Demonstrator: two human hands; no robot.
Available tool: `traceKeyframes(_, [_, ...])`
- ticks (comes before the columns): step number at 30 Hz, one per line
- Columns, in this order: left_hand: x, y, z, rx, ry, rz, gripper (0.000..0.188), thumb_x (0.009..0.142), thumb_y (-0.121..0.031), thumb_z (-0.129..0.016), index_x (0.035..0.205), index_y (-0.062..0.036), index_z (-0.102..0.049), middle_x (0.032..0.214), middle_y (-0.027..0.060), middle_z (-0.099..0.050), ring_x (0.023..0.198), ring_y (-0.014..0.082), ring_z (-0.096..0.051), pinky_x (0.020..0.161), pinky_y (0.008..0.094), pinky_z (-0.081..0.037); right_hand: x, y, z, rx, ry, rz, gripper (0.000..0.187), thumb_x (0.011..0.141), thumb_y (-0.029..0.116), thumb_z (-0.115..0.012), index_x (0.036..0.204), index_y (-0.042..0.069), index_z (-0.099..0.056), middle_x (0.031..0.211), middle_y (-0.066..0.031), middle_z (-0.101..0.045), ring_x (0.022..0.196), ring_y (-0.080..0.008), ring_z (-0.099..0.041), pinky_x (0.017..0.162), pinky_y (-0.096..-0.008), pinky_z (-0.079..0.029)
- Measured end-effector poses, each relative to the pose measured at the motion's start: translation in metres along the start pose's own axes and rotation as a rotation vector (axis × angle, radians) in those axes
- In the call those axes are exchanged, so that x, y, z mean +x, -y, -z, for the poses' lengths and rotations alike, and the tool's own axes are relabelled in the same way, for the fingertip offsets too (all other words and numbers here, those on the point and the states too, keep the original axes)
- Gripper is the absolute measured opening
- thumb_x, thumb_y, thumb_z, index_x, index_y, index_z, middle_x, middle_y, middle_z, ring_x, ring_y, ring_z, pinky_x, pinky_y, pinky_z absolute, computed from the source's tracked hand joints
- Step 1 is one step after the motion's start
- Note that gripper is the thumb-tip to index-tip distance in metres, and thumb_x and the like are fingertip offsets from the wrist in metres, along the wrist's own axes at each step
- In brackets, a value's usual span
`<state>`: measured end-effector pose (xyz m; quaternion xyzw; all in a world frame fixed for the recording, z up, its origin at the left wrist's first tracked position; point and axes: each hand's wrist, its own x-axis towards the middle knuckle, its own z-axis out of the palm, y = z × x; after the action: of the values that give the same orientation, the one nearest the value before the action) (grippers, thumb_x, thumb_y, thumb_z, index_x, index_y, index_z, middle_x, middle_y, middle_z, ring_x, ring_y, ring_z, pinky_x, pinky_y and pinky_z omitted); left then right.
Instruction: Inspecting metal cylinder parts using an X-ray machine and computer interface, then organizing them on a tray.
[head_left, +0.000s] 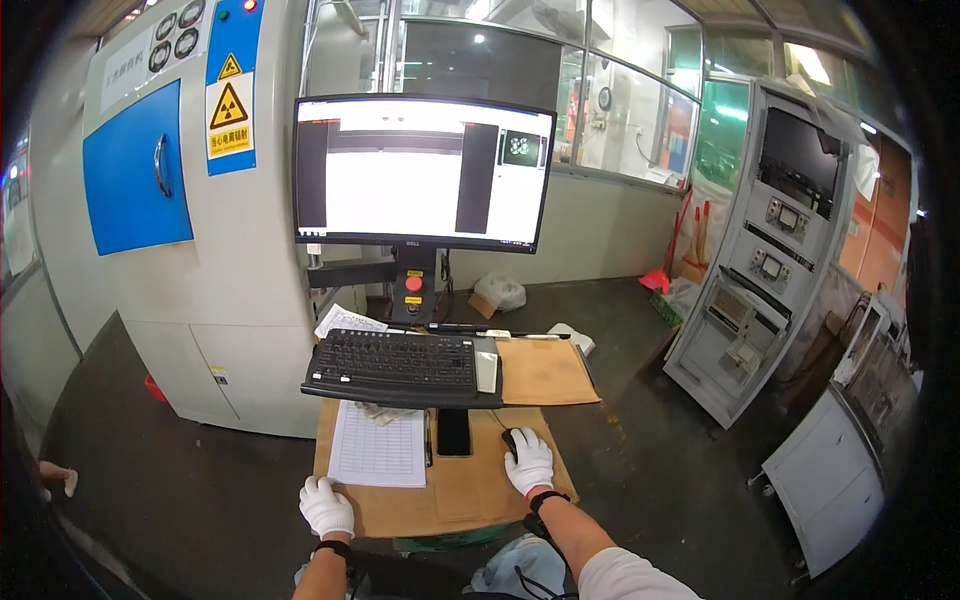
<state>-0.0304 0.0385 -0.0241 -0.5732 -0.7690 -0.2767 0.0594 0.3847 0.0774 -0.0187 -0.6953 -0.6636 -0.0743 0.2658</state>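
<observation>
My right hand (530, 462), in a white glove, rests over a black computer mouse (509, 441) on the cardboard-covered board (480, 503). At the board's left edge lies my left hand (326, 507), also gloved, its fingers loosely bent and nothing visible in them. Between the hands are a printed form sheet (378, 447), a black pen (429, 441) and a dark-screened phone (454, 432). A black keyboard (395, 362) sits on a raised tray just beyond, beside a piece of cardboard (545, 371). Above it, a lit monitor (425, 175) displays a pale grey picture.
A tall grey cabinet with a blue door (138, 168) and yellow warning signs stands at left. A red button (413, 284) sits below the monitor. On the right are an instrument rack (755, 260) and a wheeled cabinet (825, 480). A plastic bag (499, 292) lies by the wall.
</observation>
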Motion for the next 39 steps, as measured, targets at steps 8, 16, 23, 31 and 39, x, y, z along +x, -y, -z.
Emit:
traceKeyframes(8, [-0.001, -0.001, 0.001, -0.013, -0.014, -0.006, 0.024, 0.080, -0.011, -0.072, 0.103, -0.0113, -0.067, 0.120, 0.0118, -0.060, 0.109, 0.0356, -0.059, 0.094, 0.0471, -0.051, 0.000, 0.000, 0.000, 0.006, -0.007, 0.004, 0.060, 0.085, 0.028, -0.072, 0.142, 0.015, -0.058, 0.143, -0.0161, -0.057, 0.114, -0.0412, -0.061, 0.099, -0.0536, -0.050])
traceKeyframes(16, [0.000, 0.005, -0.008, -0.008, -0.025, 0.004, 0.024, 0.079, -0.010, -0.072, 0.103, -0.0108, -0.069, 0.121, 0.0132, -0.062, 0.109, 0.0360, -0.060, 0.094, 0.0475, -0.051, 0.002, 0.001, -0.003, -0.012, -0.008, 0.012, 0.058, 0.086, 0.028, -0.072, 0.141, 0.016, -0.058, 0.144, -0.0144, -0.056, 0.113, -0.0395, -0.061, 0.098, -0.0530, -0.050])
traceKeyframes(23, [0.001, 0.005, -0.008, -0.013, -0.032, -0.006, 0.024, 0.079, -0.009, -0.072, 0.102, -0.0109, -0.069, 0.120, 0.0135, -0.062, 0.108, 0.0364, -0.060, 0.093, 0.0481, -0.052, 0.002, 0.000, -0.004, -0.008, -0.017, 0.027, 0.056, 0.087, 0.028, -0.073, 0.140, 0.017, -0.058, 0.143, -0.0148, -0.056, 0.113, -0.0396, -0.061, 0.097, -0.0534, -0.050])
traceKeyframes(31, [0.001, 0.002, -0.004, -0.018, -0.007, 0.002, 0.023, 0.079, -0.010, -0.071, 0.102, -0.0115, -0.068, 0.121, 0.0132, -0.061, 0.110, 0.0362, -0.059, 0.094, 0.0476, -0.051, 0.001, -0.002, -0.006, -0.026, -0.033, 0.038, 0.054, 0.087, 0.028, -0.073, 0.139, 0.020, -0.059, 0.143, -0.0153, -0.055, 0.113, -0.0413, -0.061, 0.096, -0.0543, -0.050])
traceKeyframes(39, [-0.001, 0.002, -0.005, -0.015, -0.005, 0.003, 0.022, 0.080, -0.010, -0.070, 0.102, -0.0117, -0.068, 0.120, 0.0127, -0.061, 0.109, 0.0354, -0.059, 0.094, 0.0470, -0.051, 0.001, -0.001, -0.003, -0.019, 0.005, 0.025, 0.050, 0.087, 0.026, -0.071, 0.136, 0.023, -0.063, 0.144, -0.0174, -0.056, 0.112, -0.0419, -0.061, 0.097, -0.0541, -0.050])
